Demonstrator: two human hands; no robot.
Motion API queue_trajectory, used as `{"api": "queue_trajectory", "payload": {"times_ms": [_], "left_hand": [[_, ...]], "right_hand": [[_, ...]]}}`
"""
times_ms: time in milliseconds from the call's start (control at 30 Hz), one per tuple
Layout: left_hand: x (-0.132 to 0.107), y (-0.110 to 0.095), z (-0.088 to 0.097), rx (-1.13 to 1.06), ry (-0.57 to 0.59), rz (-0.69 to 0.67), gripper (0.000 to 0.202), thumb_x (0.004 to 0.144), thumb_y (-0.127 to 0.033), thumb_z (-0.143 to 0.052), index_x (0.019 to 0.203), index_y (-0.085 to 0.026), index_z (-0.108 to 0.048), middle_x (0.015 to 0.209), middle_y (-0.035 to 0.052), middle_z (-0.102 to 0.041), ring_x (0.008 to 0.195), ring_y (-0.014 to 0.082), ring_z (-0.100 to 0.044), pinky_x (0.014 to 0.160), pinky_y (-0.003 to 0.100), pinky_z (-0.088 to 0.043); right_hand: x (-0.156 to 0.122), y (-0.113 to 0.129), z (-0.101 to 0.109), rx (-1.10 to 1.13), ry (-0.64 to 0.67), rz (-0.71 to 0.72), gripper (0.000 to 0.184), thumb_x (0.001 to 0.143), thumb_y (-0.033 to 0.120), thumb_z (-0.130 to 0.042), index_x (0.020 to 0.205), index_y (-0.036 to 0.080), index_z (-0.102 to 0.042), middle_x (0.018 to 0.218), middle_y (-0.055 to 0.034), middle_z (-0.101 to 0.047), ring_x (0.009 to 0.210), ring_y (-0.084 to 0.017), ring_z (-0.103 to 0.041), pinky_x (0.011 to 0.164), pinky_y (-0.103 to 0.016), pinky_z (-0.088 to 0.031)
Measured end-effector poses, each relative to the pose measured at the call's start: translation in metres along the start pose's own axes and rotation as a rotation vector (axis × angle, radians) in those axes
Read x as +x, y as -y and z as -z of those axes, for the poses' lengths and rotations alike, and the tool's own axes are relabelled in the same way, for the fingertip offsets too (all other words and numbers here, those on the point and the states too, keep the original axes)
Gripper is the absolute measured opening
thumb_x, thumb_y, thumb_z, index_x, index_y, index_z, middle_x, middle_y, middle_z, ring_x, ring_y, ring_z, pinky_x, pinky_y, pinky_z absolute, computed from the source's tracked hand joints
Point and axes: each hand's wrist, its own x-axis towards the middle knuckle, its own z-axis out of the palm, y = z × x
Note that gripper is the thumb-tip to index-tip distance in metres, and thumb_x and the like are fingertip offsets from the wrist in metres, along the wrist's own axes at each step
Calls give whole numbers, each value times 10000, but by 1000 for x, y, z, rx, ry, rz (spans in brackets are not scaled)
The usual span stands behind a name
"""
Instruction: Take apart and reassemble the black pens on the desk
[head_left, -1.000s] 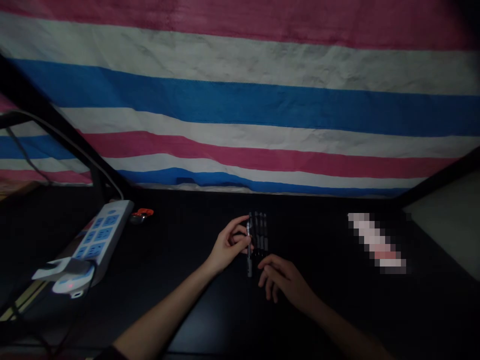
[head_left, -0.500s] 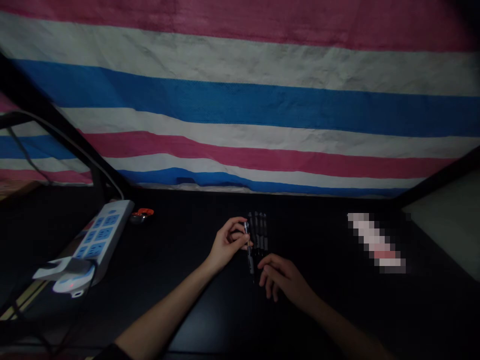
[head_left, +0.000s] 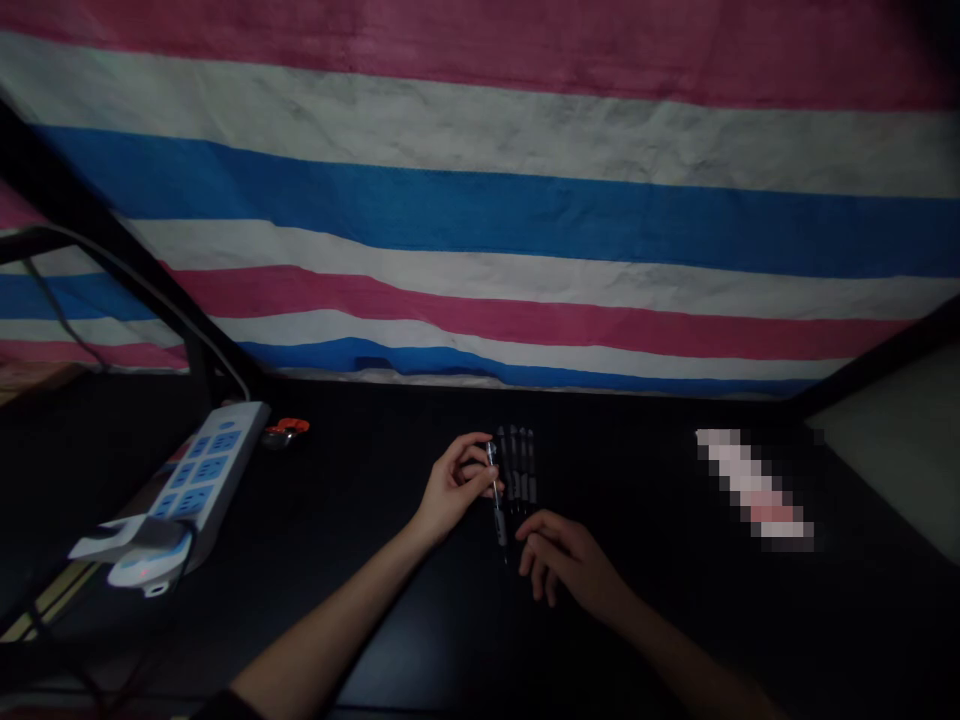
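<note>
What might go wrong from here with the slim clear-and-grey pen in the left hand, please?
The slim clear-and-grey pen is held by its far half in the left hand, so its near end might swing. If it did, it could nudge the row of slim dark pens close beside it. Those dark pens blend into the black tabletop in the dim light, so one could be overlooked.

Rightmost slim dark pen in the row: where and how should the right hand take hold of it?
The rightmost slim dark pen is probably best pinched at its grey lower section, the bare right hand coming from the right. That end points toward the person, a neighbouring dark pen lies close on its left, and black tabletop shows on its right.
</note>
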Motion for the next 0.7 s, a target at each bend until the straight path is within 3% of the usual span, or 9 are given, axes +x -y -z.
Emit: {"api": "queue_trajectory", "payload": {"times_ms": [333,533,700], "left_hand": [[5,3,6,143,-27,-78,469,754,-279,-700,1175,-217,-503,833,-26,-532,660,119,-645,565,205,-521],[12,7,14,483,-104,-199,452,806,-257,-630,1243,-219,-521,842,3,-582,690,128,-595,624,243,-507],[13,10,21,817,-104,-376,439,827,-199,-586,1262,-231,-529,1039,68,-612,852,193,-591,793,354,-495]], "right_hand": [[-1,0,-1,-21,-4,10,323,846,481,-530,905,164,-539,671,5,-622,441,-101,-581,354,-178,-401],[0,0,-1,-36,2,15,321,850,477,-521,914,162,-534,678,6,-614,447,-102,-584,355,-178,-404],[0,2,-1,-70,6,26,313,860,468,-499,914,161,-522,683,7,-610,440,-98,-581,357,-179,-408]]}}
